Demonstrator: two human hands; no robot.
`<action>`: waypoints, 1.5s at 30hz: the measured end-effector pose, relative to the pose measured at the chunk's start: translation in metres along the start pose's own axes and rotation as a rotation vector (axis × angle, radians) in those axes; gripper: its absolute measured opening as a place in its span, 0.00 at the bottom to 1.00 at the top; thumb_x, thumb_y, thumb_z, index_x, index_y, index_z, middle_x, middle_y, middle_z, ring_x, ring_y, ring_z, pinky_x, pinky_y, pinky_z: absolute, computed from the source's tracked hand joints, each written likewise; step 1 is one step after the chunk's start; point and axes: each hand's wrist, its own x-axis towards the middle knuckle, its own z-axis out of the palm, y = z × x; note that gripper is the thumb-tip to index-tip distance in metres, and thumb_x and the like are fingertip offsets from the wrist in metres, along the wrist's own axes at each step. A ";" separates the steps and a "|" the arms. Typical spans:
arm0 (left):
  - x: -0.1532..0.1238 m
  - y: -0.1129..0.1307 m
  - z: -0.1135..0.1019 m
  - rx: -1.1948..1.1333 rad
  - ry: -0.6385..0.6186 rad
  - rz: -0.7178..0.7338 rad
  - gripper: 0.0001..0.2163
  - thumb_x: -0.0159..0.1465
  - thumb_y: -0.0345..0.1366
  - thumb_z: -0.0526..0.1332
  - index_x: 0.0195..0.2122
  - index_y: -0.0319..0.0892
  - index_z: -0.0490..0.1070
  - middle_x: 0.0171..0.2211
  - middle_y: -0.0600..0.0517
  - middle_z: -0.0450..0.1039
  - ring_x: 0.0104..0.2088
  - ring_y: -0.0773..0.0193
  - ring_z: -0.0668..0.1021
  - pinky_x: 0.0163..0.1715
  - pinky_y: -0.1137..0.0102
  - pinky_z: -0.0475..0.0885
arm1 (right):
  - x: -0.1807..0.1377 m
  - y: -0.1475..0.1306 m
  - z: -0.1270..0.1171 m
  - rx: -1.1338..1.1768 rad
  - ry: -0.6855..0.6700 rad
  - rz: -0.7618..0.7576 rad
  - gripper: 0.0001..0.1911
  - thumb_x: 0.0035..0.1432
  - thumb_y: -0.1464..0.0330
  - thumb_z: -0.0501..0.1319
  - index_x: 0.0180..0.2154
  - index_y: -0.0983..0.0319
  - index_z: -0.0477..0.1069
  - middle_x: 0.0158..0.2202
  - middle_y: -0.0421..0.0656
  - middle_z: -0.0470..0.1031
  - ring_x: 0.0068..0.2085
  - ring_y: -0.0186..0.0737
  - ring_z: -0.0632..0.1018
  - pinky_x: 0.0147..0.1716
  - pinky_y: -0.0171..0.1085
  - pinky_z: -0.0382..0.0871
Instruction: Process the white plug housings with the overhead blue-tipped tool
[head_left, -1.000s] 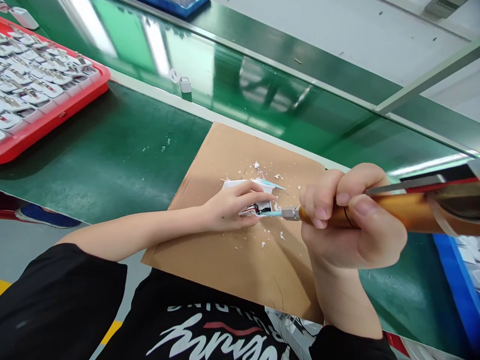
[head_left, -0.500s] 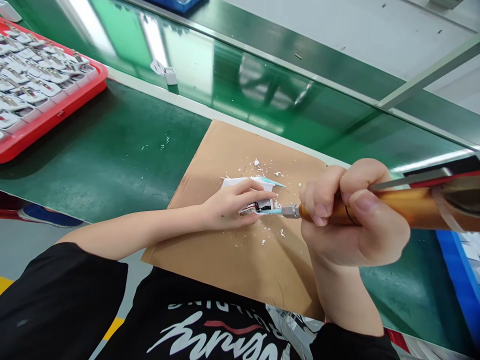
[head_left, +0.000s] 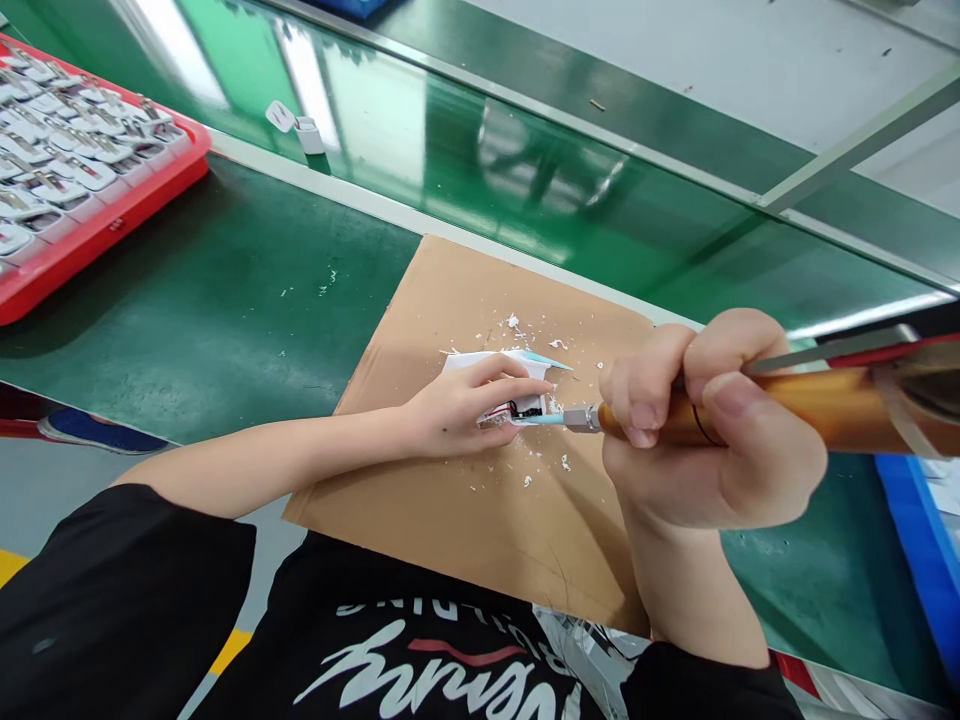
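Observation:
My left hand is closed on a small white plastic part with red and black wires, pressing it onto a brown cardboard sheet. My right hand is wrapped round the orange wooden handle of a knife tool. The tool's pale blue blade touches the lower edge of the white part. White shavings lie scattered on the cardboard around the part.
A red tray of several white parts sits at the far left on the green mat. A small white part rides the shiny green conveyor belt behind the cardboard. A blue bin shows at the right edge.
The small white part on the conveyor belt has travelled left. Both hands stay in nearly the same place, with the blade still against the white part.

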 end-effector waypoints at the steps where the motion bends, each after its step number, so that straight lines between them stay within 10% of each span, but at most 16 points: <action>1: 0.000 0.000 0.000 0.004 -0.002 0.000 0.21 0.61 0.26 0.58 0.56 0.44 0.64 0.42 0.49 0.69 0.37 0.69 0.75 0.36 0.73 0.76 | 0.000 0.000 0.000 0.004 -0.003 0.002 0.13 0.49 0.70 0.63 0.19 0.61 0.60 0.13 0.36 0.59 0.14 0.30 0.63 0.12 0.34 0.48; 45: 0.003 -0.001 -0.005 0.155 -0.003 0.015 0.13 0.58 0.29 0.57 0.45 0.43 0.65 0.33 0.51 0.72 0.33 0.66 0.75 0.33 0.72 0.72 | 0.005 0.000 0.003 -0.012 0.044 -0.033 0.14 0.50 0.70 0.63 0.19 0.60 0.59 0.13 0.34 0.56 0.12 0.27 0.57 0.11 0.34 0.46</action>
